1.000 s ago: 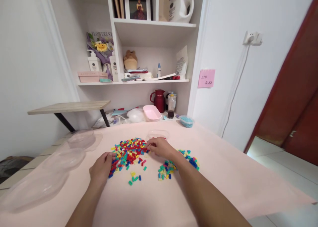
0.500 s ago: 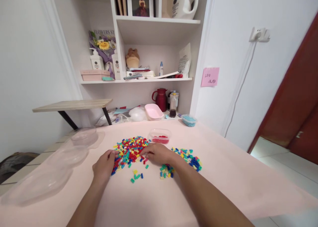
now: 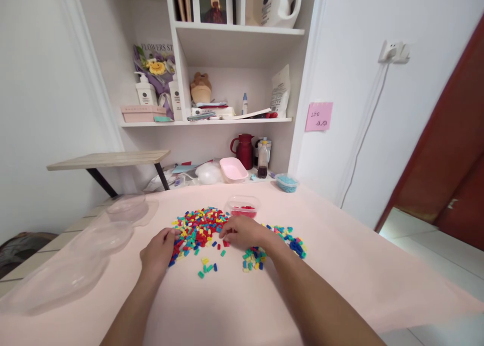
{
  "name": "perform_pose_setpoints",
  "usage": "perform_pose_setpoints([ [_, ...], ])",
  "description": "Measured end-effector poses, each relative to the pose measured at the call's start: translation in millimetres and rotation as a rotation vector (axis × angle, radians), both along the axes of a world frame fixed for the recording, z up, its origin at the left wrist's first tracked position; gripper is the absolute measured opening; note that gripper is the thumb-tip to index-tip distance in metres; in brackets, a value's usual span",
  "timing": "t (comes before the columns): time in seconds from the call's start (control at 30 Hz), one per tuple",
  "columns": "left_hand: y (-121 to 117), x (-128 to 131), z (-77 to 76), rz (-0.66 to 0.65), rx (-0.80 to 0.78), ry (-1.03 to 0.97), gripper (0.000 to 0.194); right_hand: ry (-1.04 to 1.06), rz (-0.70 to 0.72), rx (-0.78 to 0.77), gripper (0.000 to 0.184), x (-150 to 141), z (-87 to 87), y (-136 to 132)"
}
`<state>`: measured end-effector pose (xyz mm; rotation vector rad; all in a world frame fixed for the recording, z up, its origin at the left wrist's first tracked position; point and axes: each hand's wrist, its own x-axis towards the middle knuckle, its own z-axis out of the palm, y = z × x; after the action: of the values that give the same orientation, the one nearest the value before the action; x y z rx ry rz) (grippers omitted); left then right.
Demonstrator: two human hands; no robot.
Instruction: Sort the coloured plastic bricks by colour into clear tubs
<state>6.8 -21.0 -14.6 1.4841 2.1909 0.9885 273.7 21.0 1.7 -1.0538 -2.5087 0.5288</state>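
A spread pile of small coloured plastic bricks in red, green, blue, yellow and white lies on the pink tablecloth. At the pile's left edge, my left hand rests with curled fingers, thumb near the index finger; anything in it is hidden. My right hand is at the pile's right side, palm down, its fingers bent together above a few loose red bricks. What those fingers hold does not show. Just behind it stands a clear tub with red bricks inside.
A second brick pile lies partly behind my right forearm. Clear empty containers line the left side. A tub of light-blue pieces and a pink tray stand at the back, before a red jug.
My right hand has shifted slightly right, away from the pile's middle, and a few red and blue bricks show near its fingertips. The left hand stays almost in place.
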Motion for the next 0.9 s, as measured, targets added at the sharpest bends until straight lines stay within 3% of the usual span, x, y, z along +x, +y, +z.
perform_pose_setpoints([
  [0.23,-2.0,2.1,0.3,-0.005,-0.009,0.008,0.03,-0.09,-0.02,-0.036,0.025,-1.1,2.2,-2.7],
  [0.6,-2.3,2.8,1.1,0.001,-0.018,0.018,0.031,0.04,-0.005,-0.002,0.018,-1.5,2.0,-1.8],
  [0.77,-1.7,2.6,2.5,-0.001,-0.015,0.024,0.03,0.25,-0.151,0.089,0.017,8.8,10.4,5.6],
  [0.9,-0.1,1.4,2.2,-0.003,-0.017,0.017,0.03,0.518,-0.422,0.145,0.018,25.8,15.8,15.5],
])
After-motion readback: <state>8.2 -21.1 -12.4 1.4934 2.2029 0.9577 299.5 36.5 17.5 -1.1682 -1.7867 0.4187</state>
